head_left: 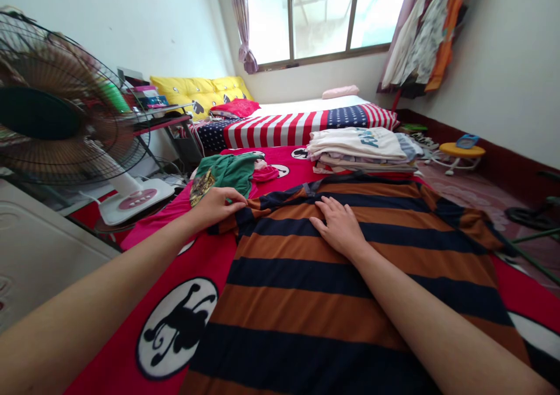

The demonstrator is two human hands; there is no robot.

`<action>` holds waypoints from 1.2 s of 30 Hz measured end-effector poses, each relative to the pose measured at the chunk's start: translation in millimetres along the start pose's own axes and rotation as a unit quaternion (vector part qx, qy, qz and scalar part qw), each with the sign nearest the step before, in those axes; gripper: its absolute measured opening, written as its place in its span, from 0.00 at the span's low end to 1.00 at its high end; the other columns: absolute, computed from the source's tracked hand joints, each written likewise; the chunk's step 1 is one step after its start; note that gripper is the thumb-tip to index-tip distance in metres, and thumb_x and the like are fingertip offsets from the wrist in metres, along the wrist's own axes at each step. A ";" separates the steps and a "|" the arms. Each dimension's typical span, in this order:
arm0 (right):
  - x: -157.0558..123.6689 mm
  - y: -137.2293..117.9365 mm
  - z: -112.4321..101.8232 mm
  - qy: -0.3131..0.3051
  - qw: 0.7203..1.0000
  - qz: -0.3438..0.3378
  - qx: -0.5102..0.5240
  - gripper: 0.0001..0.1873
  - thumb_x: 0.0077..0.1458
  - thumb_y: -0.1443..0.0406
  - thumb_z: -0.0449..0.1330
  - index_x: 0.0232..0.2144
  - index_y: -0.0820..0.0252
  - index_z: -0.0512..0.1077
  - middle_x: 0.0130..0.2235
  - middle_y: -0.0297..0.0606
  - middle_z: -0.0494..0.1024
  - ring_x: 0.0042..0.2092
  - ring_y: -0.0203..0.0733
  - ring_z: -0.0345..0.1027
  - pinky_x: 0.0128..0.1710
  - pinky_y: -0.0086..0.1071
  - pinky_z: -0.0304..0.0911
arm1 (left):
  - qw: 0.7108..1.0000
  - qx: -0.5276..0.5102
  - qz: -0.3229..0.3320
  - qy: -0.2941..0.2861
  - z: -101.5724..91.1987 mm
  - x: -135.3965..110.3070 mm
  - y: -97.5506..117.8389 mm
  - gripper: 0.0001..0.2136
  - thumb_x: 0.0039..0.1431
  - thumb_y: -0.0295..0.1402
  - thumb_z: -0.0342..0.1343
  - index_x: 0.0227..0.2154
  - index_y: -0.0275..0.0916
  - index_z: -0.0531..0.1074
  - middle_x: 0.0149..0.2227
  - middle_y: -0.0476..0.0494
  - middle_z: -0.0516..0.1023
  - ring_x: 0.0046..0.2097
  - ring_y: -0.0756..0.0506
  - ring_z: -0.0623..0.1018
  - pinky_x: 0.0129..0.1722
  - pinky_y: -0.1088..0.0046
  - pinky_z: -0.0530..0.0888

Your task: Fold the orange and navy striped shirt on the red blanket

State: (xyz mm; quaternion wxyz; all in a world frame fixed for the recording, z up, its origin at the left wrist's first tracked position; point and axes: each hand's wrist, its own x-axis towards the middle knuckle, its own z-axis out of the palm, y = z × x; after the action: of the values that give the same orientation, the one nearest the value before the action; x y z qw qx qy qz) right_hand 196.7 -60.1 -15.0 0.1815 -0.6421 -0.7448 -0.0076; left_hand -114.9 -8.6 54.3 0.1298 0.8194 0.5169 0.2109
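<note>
A shirt with brown and dark navy stripes (301, 307) lies spread out over a red blanket (192, 293) printed with black-and-white round motifs. My left hand (219, 205) pinches the shirt's left sleeve near the shoulder seam. Flat on the upper front, just below the collar, rests my right hand (339, 224) with its fingers stretched out. The shirt's other sleeve (472, 226) spreads toward the right edge of the bed. Beyond my left hand lies a crumpled green garment (231, 173) next to pink cloth.
Folded clothes (363, 147) form a stack behind the shirt's collar. A standing fan (56, 109) is close on the left. Another bed with a stars-and-stripes cover (280, 128) stands under the window. A yellow stool (462, 150) is on the floor at right.
</note>
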 end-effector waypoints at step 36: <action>-0.4 0.4 0.8 0.007 1.000 0.006 0.016 0.26 0.62 0.56 0.51 0.59 0.60 0.64 0.64 0.41 0.60 0.66 0.48 0.48 0.63 0.51 0.44 | 0.983 0.179 -0.038 0.021 74.6 116.5 29.1 0.13 0.54 0.34 0.58 0.42 0.41 0.80 0.44 0.42 0.80 0.48 0.41 0.77 0.50 0.71 0.71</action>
State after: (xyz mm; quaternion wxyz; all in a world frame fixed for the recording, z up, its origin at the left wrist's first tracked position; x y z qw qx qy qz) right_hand 196.9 -60.2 -15.9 0.1967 -0.6433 -0.7399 0.0010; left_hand -12.2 84.3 26.0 -0.0220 0.8045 0.5799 0.1265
